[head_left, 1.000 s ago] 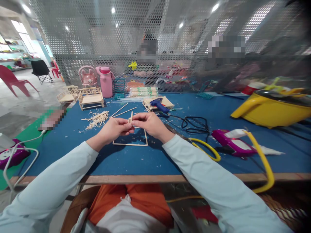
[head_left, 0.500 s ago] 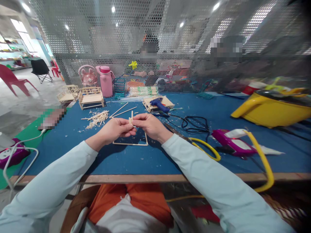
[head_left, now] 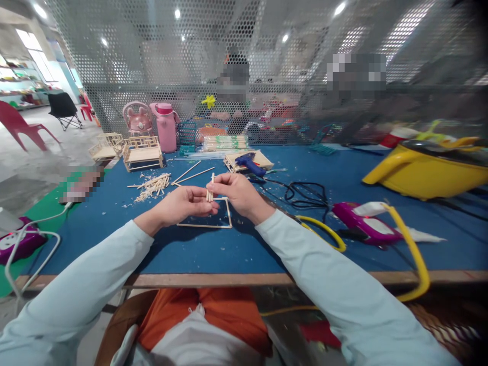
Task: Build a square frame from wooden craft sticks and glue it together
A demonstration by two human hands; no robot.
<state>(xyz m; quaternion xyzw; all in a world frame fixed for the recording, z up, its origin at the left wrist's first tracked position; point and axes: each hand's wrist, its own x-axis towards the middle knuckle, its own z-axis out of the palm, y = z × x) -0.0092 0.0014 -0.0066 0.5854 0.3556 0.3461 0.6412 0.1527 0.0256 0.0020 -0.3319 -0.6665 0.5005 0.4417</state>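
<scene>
Several short wooden sticks (head_left: 210,195) stand roughly upright in a small bunch between my hands, one reaching higher than the others. My left hand (head_left: 190,202) is closed on the bunch from the left with thumb and fingers. From the right, the thumb and fingers of my right hand (head_left: 237,194) pinch the taller stick. Beneath both hands a rectangular frame of thin sticks (head_left: 230,216) lies flat on the blue tabletop (head_left: 236,254), its far left part hidden by my left hand. A pile of short cut sticks (head_left: 154,187) is to the left, near two long sticks (head_left: 195,175).
A blue glue gun (head_left: 249,163) rests on a stick-built piece, its black cord (head_left: 307,195) coiled at right. Yellow handles (head_left: 324,235) lie by my right sleeve, near a purple power strip (head_left: 366,223). Small wooden furniture models (head_left: 143,152) and a pink flask (head_left: 166,129) stand behind.
The bunch of sticks has shifted slightly right and tilted. My right hand has moved a little up and right, and more of the frame's right side shows.
</scene>
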